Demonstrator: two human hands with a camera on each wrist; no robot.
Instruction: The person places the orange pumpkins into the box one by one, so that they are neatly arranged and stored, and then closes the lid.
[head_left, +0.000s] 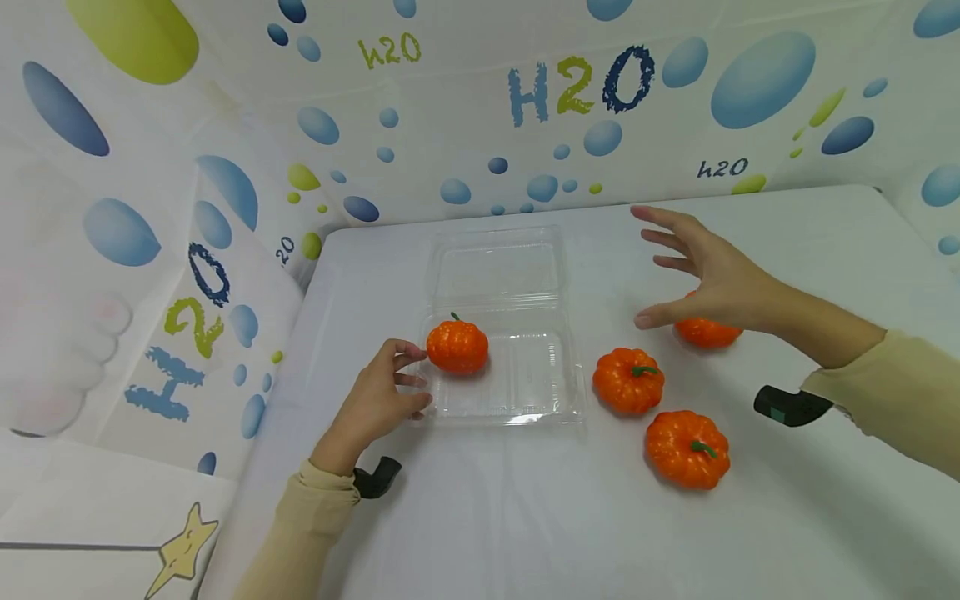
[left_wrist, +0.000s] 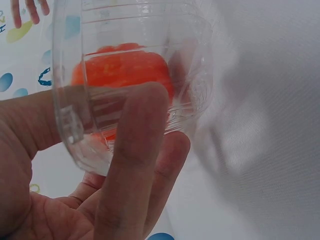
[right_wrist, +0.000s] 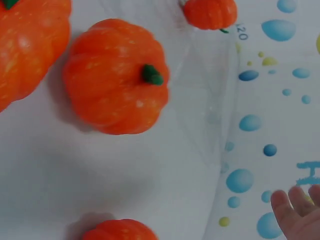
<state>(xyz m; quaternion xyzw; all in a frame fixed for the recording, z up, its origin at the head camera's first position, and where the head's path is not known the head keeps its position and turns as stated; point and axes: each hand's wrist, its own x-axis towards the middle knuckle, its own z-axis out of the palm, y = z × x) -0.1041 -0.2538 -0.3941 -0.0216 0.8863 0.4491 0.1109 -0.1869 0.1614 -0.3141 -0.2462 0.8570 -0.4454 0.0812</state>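
A clear plastic clamshell container [head_left: 525, 379] lies with its lid folded back, and a small orange pumpkin [head_left: 457, 347] sits in the left of its base. My left hand [head_left: 378, 400] holds the container's left edge with bent fingers; the left wrist view shows its fingers [left_wrist: 137, 130] around the clear wall, the pumpkin showing through the plastic. My right hand [head_left: 708, 271] is spread with nothing in it, over a second pumpkin [head_left: 708, 333] that it partly hides. Two more pumpkins, a middle one [head_left: 628, 381] and a nearer one [head_left: 687, 450], lie right of the container.
All this stands on a white-covered table [head_left: 510, 508]. Behind it hangs a white curtain [head_left: 465, 108] printed with blue and green drops and letters. Black wrist devices show at both sleeves, one at the left cuff [head_left: 377, 477] and one at the right cuff [head_left: 791, 406].
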